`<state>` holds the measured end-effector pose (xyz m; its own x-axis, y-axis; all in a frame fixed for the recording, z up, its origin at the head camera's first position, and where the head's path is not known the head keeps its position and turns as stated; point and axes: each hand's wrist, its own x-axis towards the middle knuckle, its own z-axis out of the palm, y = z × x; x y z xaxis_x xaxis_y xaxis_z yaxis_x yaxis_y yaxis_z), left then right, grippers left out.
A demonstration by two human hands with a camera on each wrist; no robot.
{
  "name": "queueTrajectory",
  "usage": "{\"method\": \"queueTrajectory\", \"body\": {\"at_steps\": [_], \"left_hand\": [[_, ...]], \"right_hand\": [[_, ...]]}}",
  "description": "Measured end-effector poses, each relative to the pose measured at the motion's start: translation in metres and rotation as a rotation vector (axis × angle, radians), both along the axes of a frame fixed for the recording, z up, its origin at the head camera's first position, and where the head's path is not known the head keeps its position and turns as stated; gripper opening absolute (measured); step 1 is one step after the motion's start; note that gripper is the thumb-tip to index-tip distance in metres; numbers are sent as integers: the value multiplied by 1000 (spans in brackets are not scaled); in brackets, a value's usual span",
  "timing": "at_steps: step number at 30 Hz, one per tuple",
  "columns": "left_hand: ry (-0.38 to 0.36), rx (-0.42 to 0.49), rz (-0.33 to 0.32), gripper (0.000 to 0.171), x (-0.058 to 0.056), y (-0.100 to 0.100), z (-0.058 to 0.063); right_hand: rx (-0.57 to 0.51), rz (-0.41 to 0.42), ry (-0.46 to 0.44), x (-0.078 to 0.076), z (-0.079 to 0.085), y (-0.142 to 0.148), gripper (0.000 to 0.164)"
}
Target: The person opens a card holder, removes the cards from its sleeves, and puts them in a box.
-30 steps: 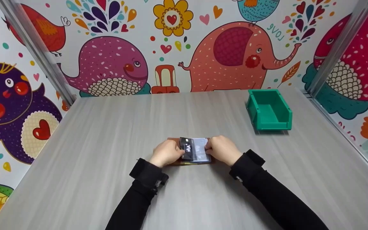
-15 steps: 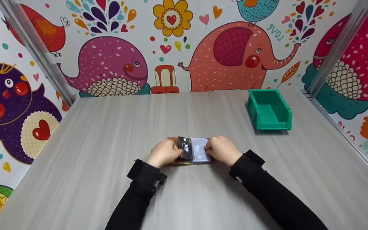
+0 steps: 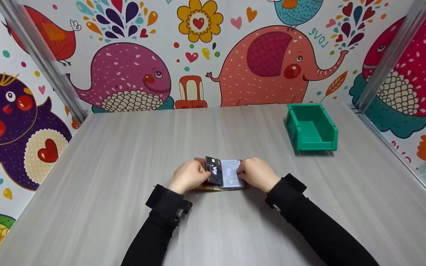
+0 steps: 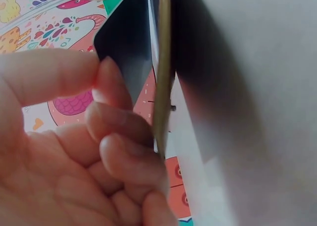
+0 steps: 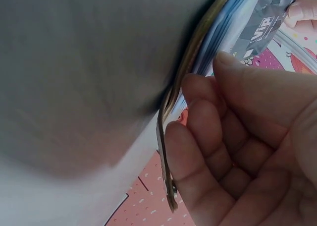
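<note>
A brown card wallet (image 3: 200, 160) lies spread on the table, with clear plastic sleeves (image 3: 230, 174) in its middle. My left hand (image 3: 189, 176) pinches a black card marked "VIP" (image 3: 214, 172) by its left edge, between thumb and index finger. The card stands tilted up, its right edge at the sleeves. In the left wrist view the dark card (image 4: 130, 50) leans away from the wallet's edge. My right hand (image 3: 258, 173) pinches the right edge of the sleeves, its other fingers curled by the wallet cover. The right wrist view shows several stacked sleeves (image 5: 218, 35) at the thumb tip.
A green plastic bin (image 3: 316, 145) stands at the back right of the grey wooden table (image 3: 131, 147). Walls printed with cartoon animals rise behind and at both sides, with metal posts (image 3: 44, 61) at the corners. Both wrists wear black bands (image 3: 165, 201).
My left hand has moved slightly left with the card, which has shifted left and tilts up more, baring more of the clear sleeve. My right hand has stayed in place.
</note>
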<state>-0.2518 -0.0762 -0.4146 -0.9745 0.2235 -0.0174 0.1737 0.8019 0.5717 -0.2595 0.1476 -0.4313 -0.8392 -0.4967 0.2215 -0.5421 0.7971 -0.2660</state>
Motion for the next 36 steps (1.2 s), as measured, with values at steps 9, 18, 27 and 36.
{"method": "queueTrajectory", "body": {"at_steps": [9, 18, 27, 36], "left_hand": [[19, 9, -4, 32, 0, -2, 2], [101, 39, 32, 31, 1, -1, 4], [159, 100, 68, 25, 2, 3, 6], [186, 134, 51, 22, 8, 10, 14]], "right_hand": [[1, 0, 11, -1, -1, 0, 4], [7, -4, 22, 1, -1, 0, 5], [-18, 53, 44, 3, -1, 6, 7], [-159, 31, 72, 8, 10, 10, 8]]}}
